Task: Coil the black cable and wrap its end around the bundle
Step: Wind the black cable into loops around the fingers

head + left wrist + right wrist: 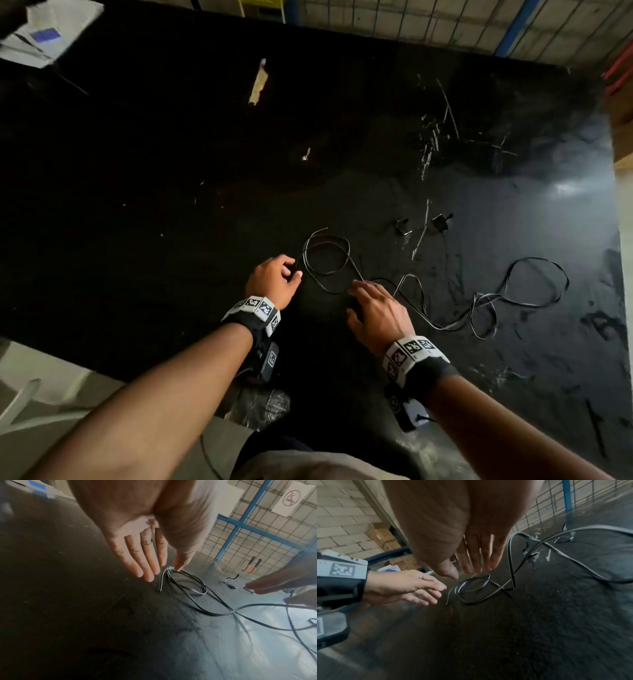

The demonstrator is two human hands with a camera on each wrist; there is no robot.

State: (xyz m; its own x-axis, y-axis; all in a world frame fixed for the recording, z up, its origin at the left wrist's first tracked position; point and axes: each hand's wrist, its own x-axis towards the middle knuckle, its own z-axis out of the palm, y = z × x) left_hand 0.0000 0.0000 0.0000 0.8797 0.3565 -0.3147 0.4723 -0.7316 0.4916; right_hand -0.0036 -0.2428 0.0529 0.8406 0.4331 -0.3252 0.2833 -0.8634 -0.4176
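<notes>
A thin black cable lies on the black table [171, 205]. Its left part forms a small loose coil [325, 260] with the free end [160, 586] sticking out; the rest trails right in wide loops [534, 281]. My left hand [295, 269] sits just left of the coil with straight fingers, and its thumb tip [178, 568] touches the coil's edge. My right hand [354, 298] hovers flat at the coil's near right side, fingers [476, 561] spread and straight, holding nothing. The coil [471, 588] lies between both hands.
Two small dark clips [404, 226] [442, 219] lie beyond the cable. A tape scrap [258, 82] is stuck farther back. Papers [44, 34] sit at the far left corner. A wire mesh fence [445, 20] runs behind the table; the table's right edge [616, 240] is near the loops.
</notes>
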